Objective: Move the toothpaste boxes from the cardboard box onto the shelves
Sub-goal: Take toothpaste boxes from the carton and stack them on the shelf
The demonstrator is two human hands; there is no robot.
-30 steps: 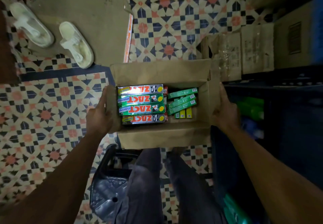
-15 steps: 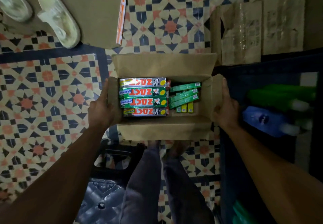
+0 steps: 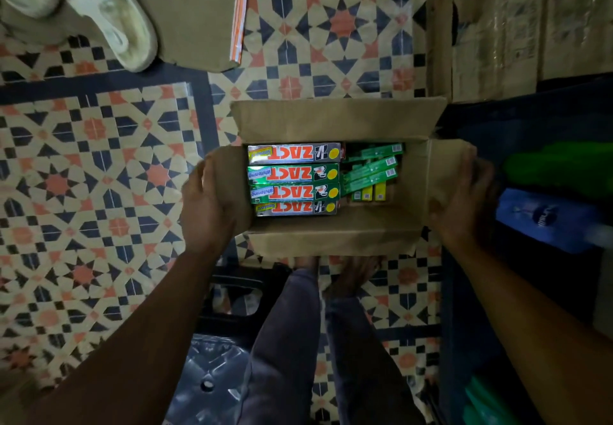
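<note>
We see four long toothpaste boxes (image 3: 293, 180) lying flat in a row in the left half of the cardboard box (image 3: 331, 122). They are shiny, green and silver, with big red letters. Smaller green boxes (image 3: 371, 169) are piled in the right half. The box is plain, brown and open on top. Our left grip (image 3: 209, 205) holds its left flap. Our right grip (image 3: 464, 199) holds its right flap.

Dim, brightest on the tiled floor (image 3: 99, 165) and the toothpaste boxes (image 3: 293, 174), with glare off their foil fronts. Sinks into deep shadow over the shelves (image 3: 530, 119) at right. Blurred at the sandals (image 3: 112, 16); bent by wide-angle distortion near the edges.
</note>
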